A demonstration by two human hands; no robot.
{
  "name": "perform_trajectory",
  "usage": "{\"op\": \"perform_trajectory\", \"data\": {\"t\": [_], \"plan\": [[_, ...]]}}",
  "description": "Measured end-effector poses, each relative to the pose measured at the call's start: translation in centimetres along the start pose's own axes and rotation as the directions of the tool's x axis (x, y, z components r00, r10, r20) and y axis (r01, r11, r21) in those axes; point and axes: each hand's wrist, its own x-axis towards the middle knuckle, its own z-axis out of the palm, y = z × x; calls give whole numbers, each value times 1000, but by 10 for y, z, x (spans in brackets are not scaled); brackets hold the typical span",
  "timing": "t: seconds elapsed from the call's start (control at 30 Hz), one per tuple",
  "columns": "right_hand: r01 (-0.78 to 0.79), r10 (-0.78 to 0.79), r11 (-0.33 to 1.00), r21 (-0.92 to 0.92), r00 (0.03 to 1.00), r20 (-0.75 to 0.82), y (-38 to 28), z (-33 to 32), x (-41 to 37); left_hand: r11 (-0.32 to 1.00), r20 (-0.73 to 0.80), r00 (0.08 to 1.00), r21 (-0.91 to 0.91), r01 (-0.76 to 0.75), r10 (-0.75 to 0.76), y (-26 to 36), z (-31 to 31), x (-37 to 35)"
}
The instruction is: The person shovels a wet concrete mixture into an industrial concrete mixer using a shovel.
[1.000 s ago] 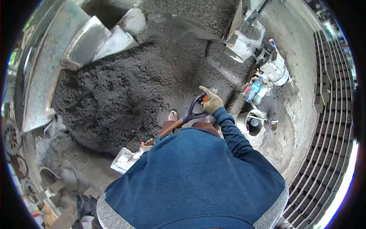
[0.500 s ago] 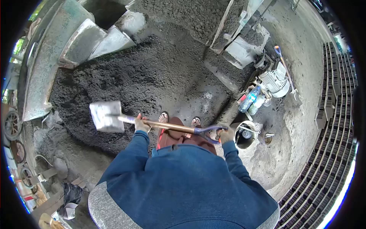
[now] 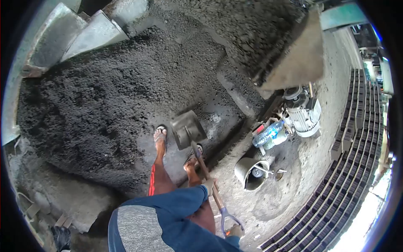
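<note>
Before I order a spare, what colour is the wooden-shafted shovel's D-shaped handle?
The D-shaped handle shows muted purple with some orange in the head view.

I've swung the shovel rightward from above the dark pile, its blade now near the feet; the left hand has crossed rightward, and the right hand sits lower in my view.

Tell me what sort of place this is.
Probably a block- or brick-making workshop: a heap of dark, gritty mix, a finned motor, and long rows of dark blocks.
</note>
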Motion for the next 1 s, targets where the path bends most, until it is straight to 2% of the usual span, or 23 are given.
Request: {"op": "perform_trajectory", "data": {"t": [0.07,0.1,0.2,0.23,0.27,0.3,0.33,0.37,0.4,0.47,0.53,0.57,0.6,0.63,0.67,0.7,0.73,0.77,0.8,0.83,0.9,0.93,1.0], "plan": [[160,-222,962,-222,931,-290,9,69,-45,999,51,999,-31,5,-3,37,12,4],[174,-254,945,-278,924,-285,16,106,-51,999,71,997,-45,5,-2,68,12,5],[285,-273,902,-323,958,84,41,265,-44,997,112,993,-79,-26,34,191,-2,12],[349,-297,887,-303,932,206,45,329,-48,959,396,909,-183,215,-128,236,-8,46],[406,-332,874,-266,900,282,46,392,-59,998,409,912,39,-49,29,297,-13,78],[459,-393,860,-225,875,282,33,454,-102,916,454,873,250,-313,175,356,-7,92],[511,-453,840,-185,846,280,20,518,-147,989,291,946,-17,-146,145,401,6,32],[561,-510,815,-146,814,278,7,582,-194,985,272,949,-96,-140,161,433,13,25],[544,-491,831,-112,814,311,4,582,-190,976,253,952,-173,-130,172,450,15,21],[512,-448,856,-75,806,387,-14,574,-165,958,329,908,-211,-196,258,423,16,17],[415,-364,909,-44,839,404,-27,521,-133,931,336,875,-236,-279,348,378,21,-12],[252,-311,950,184,815,490,-31,496,-129,911,299,867,-234,-339,399,349,14,-38],[302,-349,937,176,791,502,-27,449,-72,894,286,854,-251,-372,436,326,6,2],[214,-251,968,132,838,484,-33,411,-79,920,275,894,-279,-277,353,293,-4,-43],[336,-372,928,161,829,418,-26,379,-62,936,327,910,-322,-144,253,269,-23,-87],[326,-316,943,70,805,502,-30,336,-60,964,335,938,-267,2,91,253,-37,-110],[300,-270,954,-16,880,390,-33,318,-100,966,378,919,-257,-9,109,226,-62,-78],[282,-237,956,-82,905,354,-29,283,-94,964,406,914,-251,88,22,213,-80,-99],[189,-163,978,-93,958,236,-28,256,-105,954,433,899,-239,182,-63,203,-97,-122],[166,-150,982,-94,977,152,-28,241,-126,943,381,924,-320,86,45,201,-122,-103],[252,-222,897,-362,967,125,-26,210,-154,939,172,984,-344,17,46,211,-168,-54],[285,-262,837,-468,958,115,-25,201,-162,953,3,999,-301,43,-44,211,-183,-42],[332,-330,784,-524,939,100,-20,198,-161,986,-105,994,-158,-54,38,187,-197,-31]]}}
